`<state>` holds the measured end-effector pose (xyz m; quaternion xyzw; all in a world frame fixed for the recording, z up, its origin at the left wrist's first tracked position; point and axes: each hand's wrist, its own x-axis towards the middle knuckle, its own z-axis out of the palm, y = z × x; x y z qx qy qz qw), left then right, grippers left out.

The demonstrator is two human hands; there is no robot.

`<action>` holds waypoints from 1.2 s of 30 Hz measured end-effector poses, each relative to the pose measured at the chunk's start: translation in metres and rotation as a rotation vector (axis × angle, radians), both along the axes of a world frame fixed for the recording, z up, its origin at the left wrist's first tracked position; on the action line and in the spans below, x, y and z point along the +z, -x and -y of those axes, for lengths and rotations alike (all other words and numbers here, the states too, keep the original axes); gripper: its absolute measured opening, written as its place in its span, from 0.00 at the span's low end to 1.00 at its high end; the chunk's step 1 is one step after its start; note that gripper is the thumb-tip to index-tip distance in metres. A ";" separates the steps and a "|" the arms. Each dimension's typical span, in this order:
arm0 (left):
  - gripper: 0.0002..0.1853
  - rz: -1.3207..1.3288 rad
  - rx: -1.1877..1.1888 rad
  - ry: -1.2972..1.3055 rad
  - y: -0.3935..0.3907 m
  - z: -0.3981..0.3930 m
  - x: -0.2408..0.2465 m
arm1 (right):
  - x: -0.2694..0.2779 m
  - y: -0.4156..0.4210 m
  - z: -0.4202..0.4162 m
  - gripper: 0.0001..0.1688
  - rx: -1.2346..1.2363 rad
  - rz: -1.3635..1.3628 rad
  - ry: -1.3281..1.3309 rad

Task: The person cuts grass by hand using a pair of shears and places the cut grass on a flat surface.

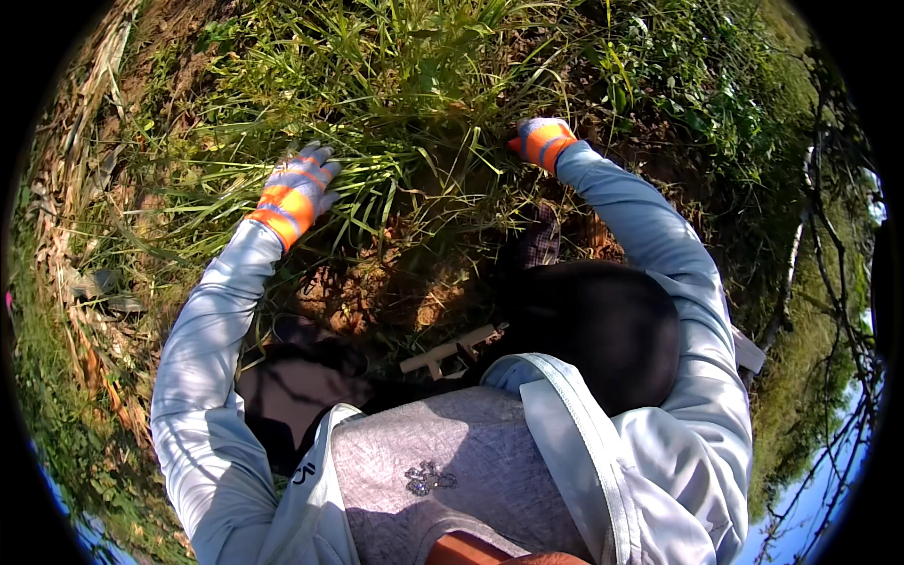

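Both hands wear grey knit gloves with orange bands. My left hand [296,191] lies palm down on long green grass [374,166], its fingers spread and nothing seen gripped in them. Farther right, my right hand [542,143] is bent down at the edge of the grass; its fingertips are hidden, so what it touches or holds cannot be told. Between the hands, grass blades lean over reddish-brown soil [346,289] that shows in front of my knees.
A small wooden frame [448,351], perhaps a low stool, is partly hidden between my legs. Dry stalks [78,212] lie along the left. Leafy weeds [720,99] grow at the upper right, and bare branches [833,247] stand at the far right.
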<state>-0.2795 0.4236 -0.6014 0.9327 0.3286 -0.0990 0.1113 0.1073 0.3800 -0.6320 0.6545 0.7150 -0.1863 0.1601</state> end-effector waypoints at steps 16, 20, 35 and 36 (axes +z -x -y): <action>0.23 -0.015 -0.009 0.009 -0.006 -0.002 0.009 | 0.016 -0.047 -0.001 0.22 -0.073 0.260 0.114; 0.24 -0.051 0.017 0.036 -0.009 -0.003 0.006 | 0.007 -0.043 -0.016 0.21 -0.092 0.262 0.132; 0.24 -0.147 0.003 0.024 -0.007 -0.002 0.007 | 0.011 -0.042 0.018 0.23 -0.012 -0.005 0.041; 0.24 -0.122 0.020 0.041 -0.011 -0.003 0.007 | 0.018 -0.049 0.026 0.20 -0.020 0.019 0.071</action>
